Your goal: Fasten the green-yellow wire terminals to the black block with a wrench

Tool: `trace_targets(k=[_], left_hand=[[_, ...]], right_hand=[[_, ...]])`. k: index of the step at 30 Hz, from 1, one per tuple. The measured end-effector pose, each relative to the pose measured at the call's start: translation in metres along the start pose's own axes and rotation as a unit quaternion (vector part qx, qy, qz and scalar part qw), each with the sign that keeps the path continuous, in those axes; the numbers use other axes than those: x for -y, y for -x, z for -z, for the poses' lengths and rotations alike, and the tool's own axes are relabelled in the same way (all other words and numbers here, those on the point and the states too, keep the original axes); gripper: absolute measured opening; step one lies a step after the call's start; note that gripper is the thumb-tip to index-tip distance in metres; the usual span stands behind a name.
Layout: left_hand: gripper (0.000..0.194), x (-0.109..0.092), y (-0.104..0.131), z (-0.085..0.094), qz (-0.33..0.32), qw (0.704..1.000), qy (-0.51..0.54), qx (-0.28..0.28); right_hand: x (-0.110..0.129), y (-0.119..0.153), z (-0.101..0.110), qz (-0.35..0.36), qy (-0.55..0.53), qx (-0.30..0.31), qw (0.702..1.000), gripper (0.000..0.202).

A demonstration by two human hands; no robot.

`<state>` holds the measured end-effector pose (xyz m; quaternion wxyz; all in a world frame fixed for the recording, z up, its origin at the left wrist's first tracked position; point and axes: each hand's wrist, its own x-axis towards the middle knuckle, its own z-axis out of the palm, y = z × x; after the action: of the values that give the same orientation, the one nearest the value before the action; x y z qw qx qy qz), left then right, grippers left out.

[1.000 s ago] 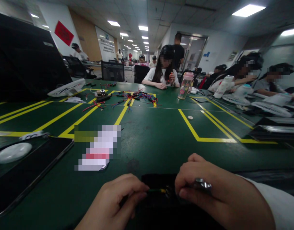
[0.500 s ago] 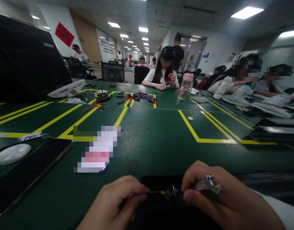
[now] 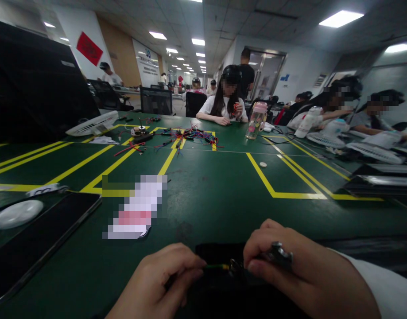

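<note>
Strand [image 3: 217, 267], green and yellow, pinched by left hand [image 3: 168, 269] | right hand [image 3: 301, 262] gripping metal piece [image 3: 282, 254] | ring [image 3: 234, 266] between them!

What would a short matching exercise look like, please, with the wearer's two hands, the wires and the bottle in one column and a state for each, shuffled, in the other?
Column 1
1. Left hand
2. Right hand
3. Wires
4. Bottle

Column 2
A. Lying in a tangled heap
B. Closed around a shiny metal piece
C. Standing upright with a pink lid
D. Pinching a thin green and yellow piece

Right pairs: 1-D, 2-B, 3-A, 4-C.
</note>
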<state>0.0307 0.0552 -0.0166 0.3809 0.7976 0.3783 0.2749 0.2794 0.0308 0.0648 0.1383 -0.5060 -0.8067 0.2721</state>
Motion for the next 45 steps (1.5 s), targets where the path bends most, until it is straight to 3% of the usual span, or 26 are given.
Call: trace_targets(k=[9, 16, 30, 38, 45], left_hand=[[0.019, -0.002, -0.001, 0.0, 0.021, 1.0, 0.013, 0.013], [0.02, 0.0, 0.0, 0.001, 0.005, 1.0, -0.004, 0.01], [0.019, 0.001, 0.001, 0.002, 0.022, 1.0, -0.008, 0.015], [0.019, 0.001, 0.0, 0.001, 0.01, 1.0, -0.003, 0.012], [0.019, 0.001, -0.001, 0.0, -0.002, 1.0, -0.004, 0.004]], right_hand=[[-0.003, -0.009, 0.01, 0.098, -0.005, 0.04, 0.994, 0.011], [-0.005, -0.001, 0.01, -0.013, -0.022, -0.049, 0.998, 0.011], [-0.003, 0.003, -0.007, -0.054, 0.003, -0.022, 0.998, 0.015], [-0.004, 0.002, -0.005, -0.014, -0.005, -0.016, 1.0, 0.012], [-0.005, -0.008, 0.007, 0.06, -0.037, 0.041, 0.997, 0.013]])
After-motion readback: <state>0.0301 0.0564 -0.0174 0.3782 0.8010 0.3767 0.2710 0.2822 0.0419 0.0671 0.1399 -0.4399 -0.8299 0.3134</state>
